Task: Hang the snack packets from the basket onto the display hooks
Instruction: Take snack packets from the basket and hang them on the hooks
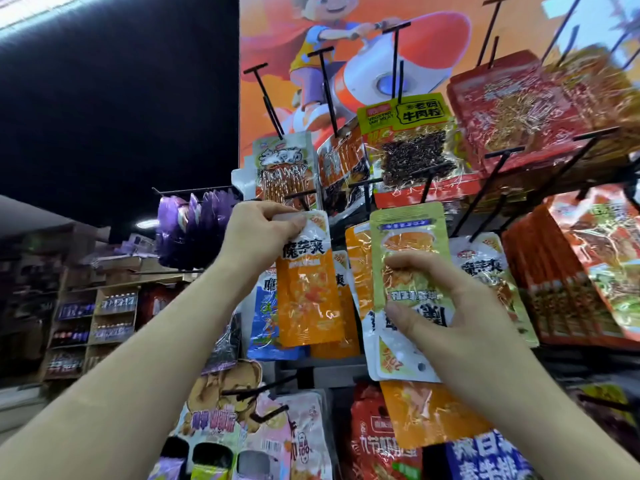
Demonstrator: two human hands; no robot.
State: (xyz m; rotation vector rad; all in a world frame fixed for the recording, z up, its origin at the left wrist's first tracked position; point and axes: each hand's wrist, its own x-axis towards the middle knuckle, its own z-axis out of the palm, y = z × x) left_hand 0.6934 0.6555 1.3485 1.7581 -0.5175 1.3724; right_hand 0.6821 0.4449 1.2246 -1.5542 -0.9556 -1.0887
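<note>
Far left, 9 o'clock: purple packets (194, 223) hang bunched on a side rail, well apart from the work.
Left hand (258, 233): raised to the rack, thumb and fingertips pinching the white top edge of the orange packet (308, 292).
Orange packet, position: it hangs from that pinch in front of the packets already on display, its header just under a black hook (300, 196).
Orange packet, axis: the long side runs 12 to 6 o'clock, nearly upright, with the bottom free.
Orange packet, look: a glossy film pouch with a white header, bold dark characters below it and a see-through orange body.
Key relation: the hook's tip sits at about 1 o'clock from the left fingertips, very near. Whether the header hole is on the hook yet is hidden by the fingers.
Nearer hand: the left, by far. The right is lower, at 4 o'clock from the hook.
Likely next move: lift the header and slide it back along the hook.
Right hand (450, 306): curled round a fan of spare pouches, thumb across the front of the green packet (410, 237). A white-and-orange one points down at 6 o'clock.
Basket: not in view.
Far right, 2 o'clock: red packets (512, 109) fill the upper hooks.
</note>
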